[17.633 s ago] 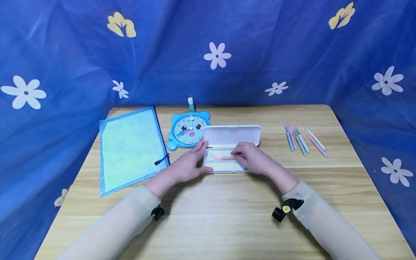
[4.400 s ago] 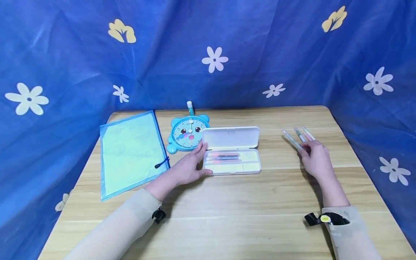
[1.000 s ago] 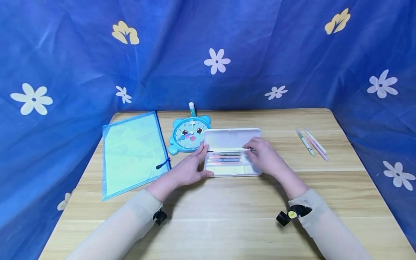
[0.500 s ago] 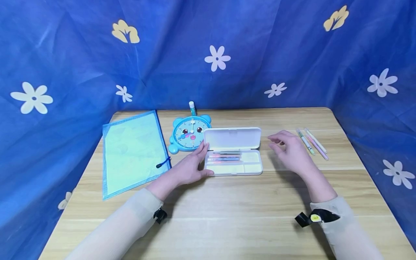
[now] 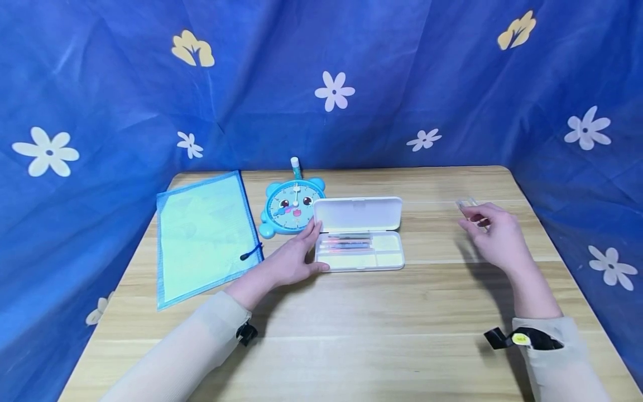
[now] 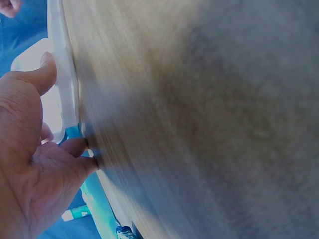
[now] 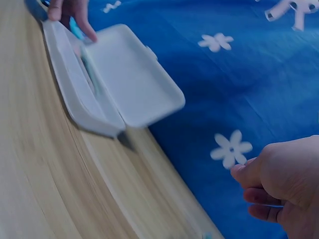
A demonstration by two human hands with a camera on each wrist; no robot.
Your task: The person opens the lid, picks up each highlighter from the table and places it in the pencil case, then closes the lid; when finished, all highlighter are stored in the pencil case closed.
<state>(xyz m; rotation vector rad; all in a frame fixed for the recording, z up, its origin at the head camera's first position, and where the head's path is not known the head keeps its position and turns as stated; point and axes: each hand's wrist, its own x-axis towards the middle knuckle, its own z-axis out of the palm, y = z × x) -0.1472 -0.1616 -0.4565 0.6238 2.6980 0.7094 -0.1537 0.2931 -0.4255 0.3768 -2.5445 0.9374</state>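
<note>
A white pencil case (image 5: pixel 389 259) lies in the middle of the table with its lid (image 5: pixel 357 214) raised. Several coloured pens (image 5: pixel 346 245) lie in its back compartment. My left hand (image 5: pixel 293 261) holds the case's left end, thumb at the front corner and fingers by the lid; in the left wrist view this hand (image 6: pixel 37 144) is beside the white case (image 6: pixel 67 74). On the right, my right hand (image 5: pixel 497 234) hovers at the loose pens (image 5: pixel 460 205) and hides most of them. Nothing shows between its loosely bent fingers in the right wrist view.
Left of the case lies a blue-edged mesh zip pouch (image 5: pixel 206 240) with a dark pull. A blue toy clock (image 5: pixel 295 206) with a face sits behind the case's left end, a glue stick (image 5: pixel 295 167) behind it. A blue flowered cloth (image 5: pixel 377 134) hangs at the back.
Since the earliest frame, more pens lie in the case and fewer on the right. Over the last second my right hand left the case and moved right to the loose pens; my left hand stayed.
</note>
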